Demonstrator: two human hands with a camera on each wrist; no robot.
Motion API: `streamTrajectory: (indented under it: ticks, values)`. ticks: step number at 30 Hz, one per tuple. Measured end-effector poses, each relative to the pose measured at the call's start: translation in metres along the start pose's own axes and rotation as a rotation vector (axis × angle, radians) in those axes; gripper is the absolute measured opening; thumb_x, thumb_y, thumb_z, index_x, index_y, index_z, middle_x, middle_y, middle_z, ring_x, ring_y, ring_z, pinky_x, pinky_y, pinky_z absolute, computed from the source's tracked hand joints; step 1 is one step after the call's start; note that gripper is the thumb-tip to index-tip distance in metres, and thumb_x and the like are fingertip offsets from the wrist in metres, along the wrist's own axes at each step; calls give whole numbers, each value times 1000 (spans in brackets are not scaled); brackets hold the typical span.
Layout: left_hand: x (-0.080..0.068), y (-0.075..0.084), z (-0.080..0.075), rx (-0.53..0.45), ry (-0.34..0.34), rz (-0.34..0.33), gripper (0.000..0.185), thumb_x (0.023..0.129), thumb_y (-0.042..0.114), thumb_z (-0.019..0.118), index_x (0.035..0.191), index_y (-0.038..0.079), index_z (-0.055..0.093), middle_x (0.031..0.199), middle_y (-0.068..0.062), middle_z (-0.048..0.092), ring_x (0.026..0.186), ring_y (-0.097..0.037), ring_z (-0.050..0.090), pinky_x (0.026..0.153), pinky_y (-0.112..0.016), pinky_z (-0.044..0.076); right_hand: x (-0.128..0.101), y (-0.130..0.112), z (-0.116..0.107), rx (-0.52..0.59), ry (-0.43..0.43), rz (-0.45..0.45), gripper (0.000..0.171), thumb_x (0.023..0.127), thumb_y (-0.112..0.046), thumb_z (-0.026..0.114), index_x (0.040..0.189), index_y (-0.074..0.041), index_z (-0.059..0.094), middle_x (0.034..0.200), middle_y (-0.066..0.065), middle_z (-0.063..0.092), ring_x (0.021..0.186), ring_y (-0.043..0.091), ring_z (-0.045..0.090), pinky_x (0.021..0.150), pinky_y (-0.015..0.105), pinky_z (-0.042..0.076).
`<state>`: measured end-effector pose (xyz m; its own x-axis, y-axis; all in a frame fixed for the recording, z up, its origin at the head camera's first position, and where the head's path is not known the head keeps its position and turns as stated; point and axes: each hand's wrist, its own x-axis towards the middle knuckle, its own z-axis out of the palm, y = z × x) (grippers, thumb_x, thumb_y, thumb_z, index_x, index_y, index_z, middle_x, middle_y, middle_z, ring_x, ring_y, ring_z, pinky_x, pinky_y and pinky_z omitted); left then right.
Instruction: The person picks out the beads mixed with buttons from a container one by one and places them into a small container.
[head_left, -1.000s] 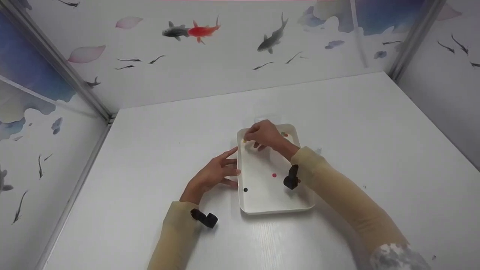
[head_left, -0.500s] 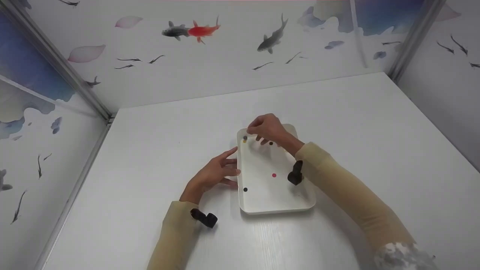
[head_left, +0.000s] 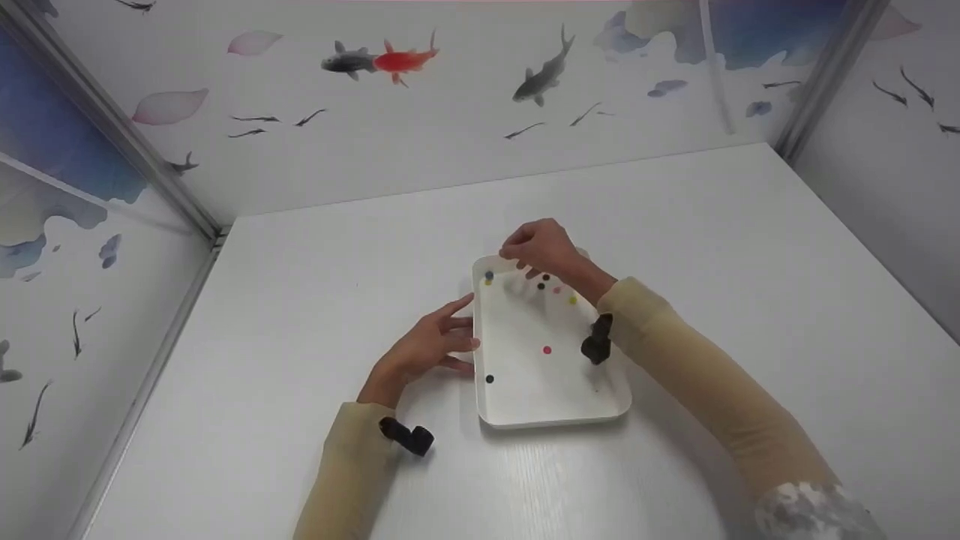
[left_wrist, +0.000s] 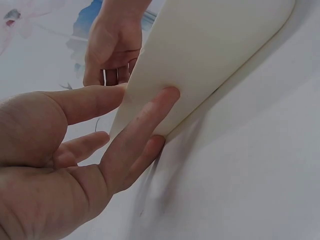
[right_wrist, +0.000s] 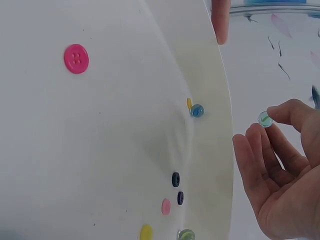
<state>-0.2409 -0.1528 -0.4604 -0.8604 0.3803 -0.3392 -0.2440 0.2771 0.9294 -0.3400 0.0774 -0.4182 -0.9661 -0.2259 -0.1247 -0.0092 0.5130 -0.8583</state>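
A white rectangular tray [head_left: 551, 421] stands on the table with buttons and marbles in it. My right hand [head_left: 546, 244] is over its far rim; in the right wrist view thumb and fingertips pinch a clear marble [right_wrist: 265, 119] with a green swirl. A blue marble [right_wrist: 197, 111] sits beside a yellow button [right_wrist: 189, 103] in the far left corner. Another greenish marble [right_wrist: 186, 235] shows at the right wrist view's bottom edge. My left hand [head_left: 420, 346] touches the tray's left side with outstretched fingers.
A pink-red button [right_wrist: 76, 59] lies mid-tray, and a black button [head_left: 490, 379] lies near left. Farther back are two dark buttons, a pink button [right_wrist: 166, 206] and another yellow button [right_wrist: 146, 232]. Walls printed with fish [head_left: 545, 71] enclose the white table [head_left: 315, 285].
My right hand has risen from the tray's far left corner and moved back and right, uncovering the blue marble and several buttons. My left hand has stayed in place.
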Motion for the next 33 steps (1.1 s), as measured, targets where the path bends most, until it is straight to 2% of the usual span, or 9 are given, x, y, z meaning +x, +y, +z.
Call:
streamTrajectory:
  ticks: [12,19,33]
  values:
    - [-1,0,2,0,3,8,84,90,6,71,159,29,28,153,-17,48,120,-31,65,81,-40,63,1,-1,-17,44,29,-17,26,97,-23,67,116,-5,70,115,16,69,100,33,71,71,30,63]
    - [-1,-1,0,-17,-10,23,86,90,4,71,160,26,27,152,-19,47,121,-31,65,82,-40,63,4,3,-30,70,58,-18,28,98,-22,64,118,-3,68,120,23,67,81,20,69,66,27,62]
    - [0,-1,0,-12,1,3,85,90,4,71,159,28,28,152,-18,47,117,-29,66,82,-39,63,10,15,-39,93,104,12,29,100,-22,61,121,-4,66,123,22,65,70,12,64,61,24,59]
